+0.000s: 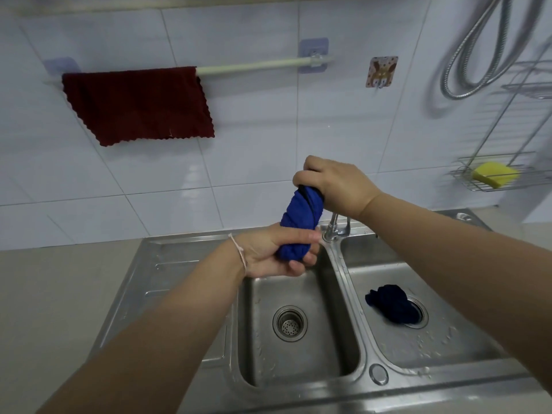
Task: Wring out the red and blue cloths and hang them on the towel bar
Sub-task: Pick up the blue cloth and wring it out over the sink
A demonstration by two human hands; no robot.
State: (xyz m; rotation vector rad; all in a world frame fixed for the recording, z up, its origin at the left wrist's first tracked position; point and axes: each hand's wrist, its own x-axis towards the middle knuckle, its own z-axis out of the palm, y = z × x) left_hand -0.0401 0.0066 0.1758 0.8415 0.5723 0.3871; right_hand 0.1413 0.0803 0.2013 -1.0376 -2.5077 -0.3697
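Both hands clamp the blue cloth [302,220], twisted tight above the left sink basin [298,348]: right hand [334,186] fisted round the top end, left hand [276,253] round the bottom. Red cloth [139,104] hangs on the towel bar [254,66]. No readable writing anywhere.

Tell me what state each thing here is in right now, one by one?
Red cloth: spread out, hanging on the towel bar.
Blue cloth: twisted tight, held over the left basin.
Left hand: closed on the blue cloth's lower end.
Right hand: closed on its upper end.
Dark cloth: crumpled in the right basin, over the drain.
Left drain strainer: uncovered.
Yellow sponge: resting in the wire rack.
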